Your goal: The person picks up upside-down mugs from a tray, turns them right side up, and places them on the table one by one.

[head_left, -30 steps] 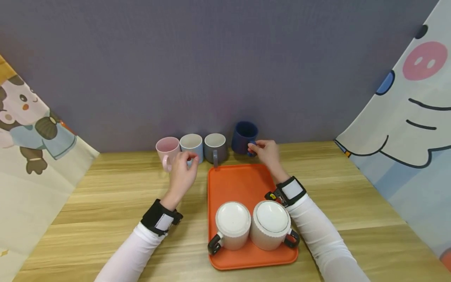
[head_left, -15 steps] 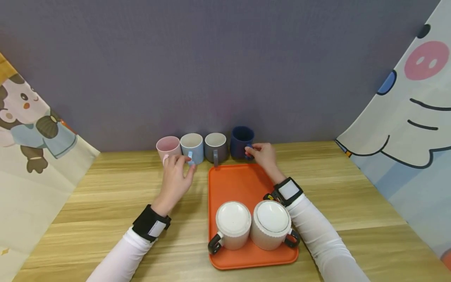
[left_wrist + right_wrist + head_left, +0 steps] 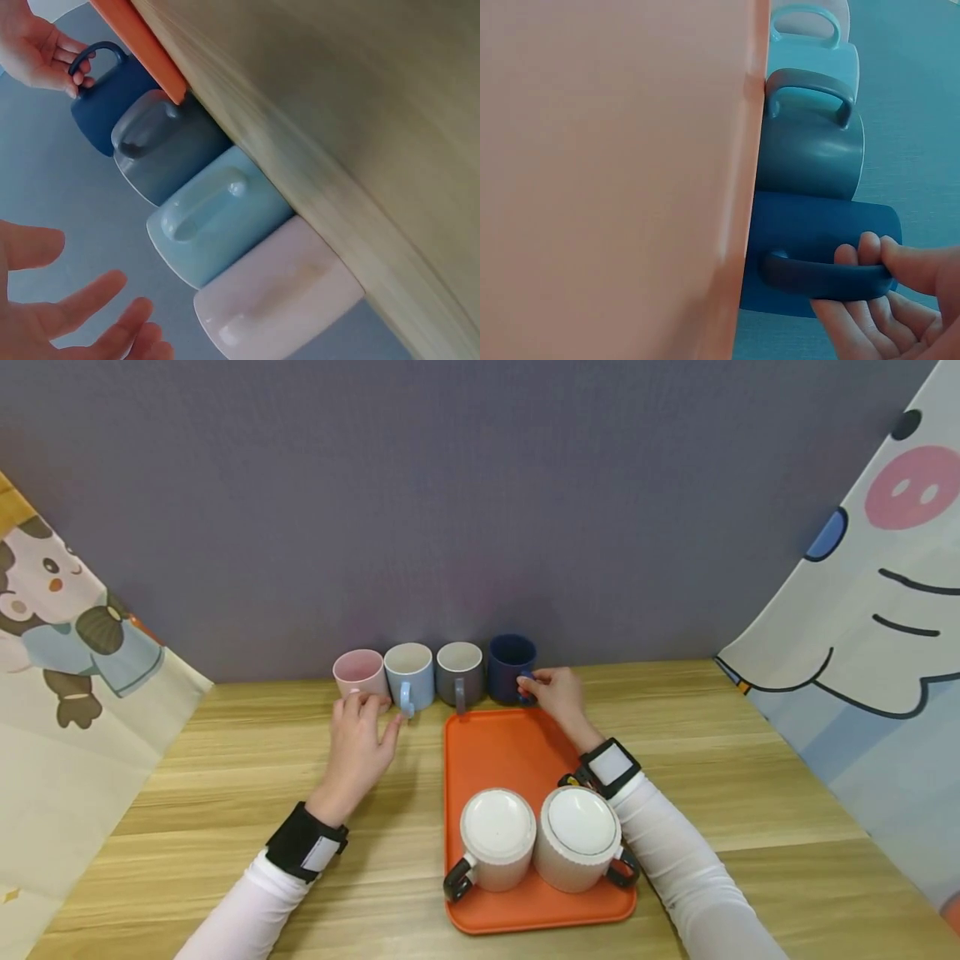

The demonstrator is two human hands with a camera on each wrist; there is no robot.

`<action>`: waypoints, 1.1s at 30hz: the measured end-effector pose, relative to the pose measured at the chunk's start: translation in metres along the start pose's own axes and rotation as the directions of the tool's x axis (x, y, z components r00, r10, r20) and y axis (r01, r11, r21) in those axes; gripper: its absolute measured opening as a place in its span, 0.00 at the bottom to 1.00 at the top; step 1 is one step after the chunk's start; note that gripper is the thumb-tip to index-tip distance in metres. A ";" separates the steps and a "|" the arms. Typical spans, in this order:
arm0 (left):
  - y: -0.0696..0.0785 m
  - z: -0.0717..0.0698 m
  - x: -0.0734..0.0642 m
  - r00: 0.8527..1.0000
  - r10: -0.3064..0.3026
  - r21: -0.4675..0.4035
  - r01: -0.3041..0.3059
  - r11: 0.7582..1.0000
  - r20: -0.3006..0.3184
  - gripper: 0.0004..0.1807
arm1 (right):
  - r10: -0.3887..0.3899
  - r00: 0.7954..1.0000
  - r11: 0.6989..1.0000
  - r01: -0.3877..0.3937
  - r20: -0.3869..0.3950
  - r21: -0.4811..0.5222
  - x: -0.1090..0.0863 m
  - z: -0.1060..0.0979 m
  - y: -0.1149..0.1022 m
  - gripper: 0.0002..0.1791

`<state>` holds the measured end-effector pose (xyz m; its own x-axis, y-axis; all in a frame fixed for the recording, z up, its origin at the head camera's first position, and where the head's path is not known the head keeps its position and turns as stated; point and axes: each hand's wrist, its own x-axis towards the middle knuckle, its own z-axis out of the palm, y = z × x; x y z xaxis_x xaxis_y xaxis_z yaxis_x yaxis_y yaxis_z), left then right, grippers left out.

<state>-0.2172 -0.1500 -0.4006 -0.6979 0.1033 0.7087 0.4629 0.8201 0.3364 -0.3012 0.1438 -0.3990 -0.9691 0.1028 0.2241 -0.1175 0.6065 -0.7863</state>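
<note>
Four-in-a-row is not how I count them; several upright mugs line the back of the table. At the right end my right hand [image 3: 558, 700] pinches the handle of a dark blue mug [image 3: 508, 670], which stands beside a grey mug [image 3: 460, 678]. The right wrist view shows thumb and fingers around that dark blue handle [image 3: 825, 280]. Left of the grey mug come a light blue mug [image 3: 411, 679] and a pink mug [image 3: 358, 670]. My left hand [image 3: 358, 752] is in front of the pink mug, its fingers spread and holding nothing in the left wrist view.
An orange tray [image 3: 495, 743] lies in front of the row. Two upside-down whitish mugs, a left one [image 3: 497, 839] and a right one [image 3: 576, 839], stand on its near end, black handles outward. A grey panel [image 3: 480, 510] rises behind the mugs.
The dark blue mug has come down and left beside the grey mug, with my right hand on its handle. My left hand has moved left from the light blue mug to the pink one.
</note>
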 end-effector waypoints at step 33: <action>-0.032 -0.028 -0.015 0.960 -0.179 0.176 0.142 0.974 0.217 0.25 | -0.013 0.999 1.000 0.013 0.034 -0.013 0.003 0.006 0.005 0.16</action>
<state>-0.2064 -0.1935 -0.4050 -0.8712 0.0738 0.4854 0.2552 0.9127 0.3191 -0.3055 0.1427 -0.4054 -0.9743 0.0682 0.2147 -0.1278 0.6177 -0.7759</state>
